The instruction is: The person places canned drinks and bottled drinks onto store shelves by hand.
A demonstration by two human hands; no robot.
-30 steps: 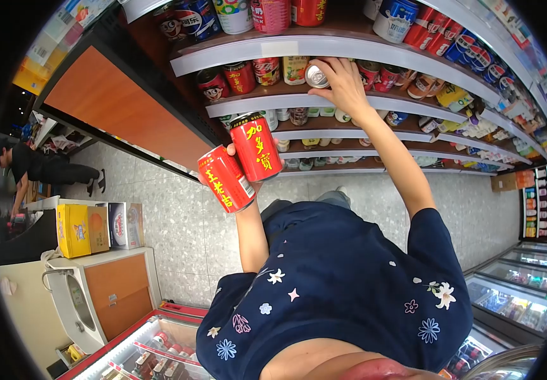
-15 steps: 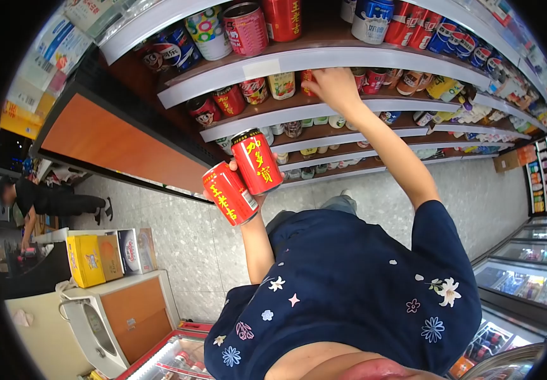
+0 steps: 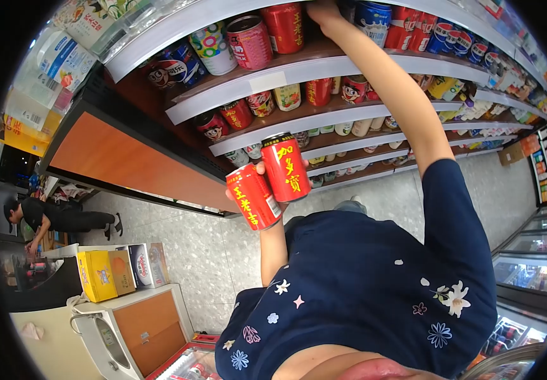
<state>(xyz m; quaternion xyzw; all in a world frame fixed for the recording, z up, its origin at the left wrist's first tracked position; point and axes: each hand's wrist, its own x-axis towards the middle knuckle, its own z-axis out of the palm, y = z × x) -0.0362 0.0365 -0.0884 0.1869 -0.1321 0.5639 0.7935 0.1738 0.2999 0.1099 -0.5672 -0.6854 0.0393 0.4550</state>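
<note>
Two red drink cans are held side by side in my left hand [image 3: 260, 170], whose fingers wrap round them from behind. The can with a black rim [image 3: 286, 168] stands slightly higher and to the right. Beside it, the other red can [image 3: 254, 197] tilts to the left. My right hand [image 3: 325, 14] reaches onto the upper shelf [image 3: 324, 47], at the frame's top edge. It is nearest a large red can [image 3: 283, 28] standing there, and its fingers are mostly hidden.
A pink can [image 3: 247, 42] and a blue can [image 3: 372, 24] stand on the same shelf. Lower shelves hold several rows of cans and bottles. To the left are a dark-framed orange panel [image 3: 121, 158], a yellow box [image 3: 96, 275] and a person in black [image 3: 64, 218] bending over.
My right hand has moved up from the red can on the lower shelf to the shelf above. My left hand and its two cans have shifted right in view.
</note>
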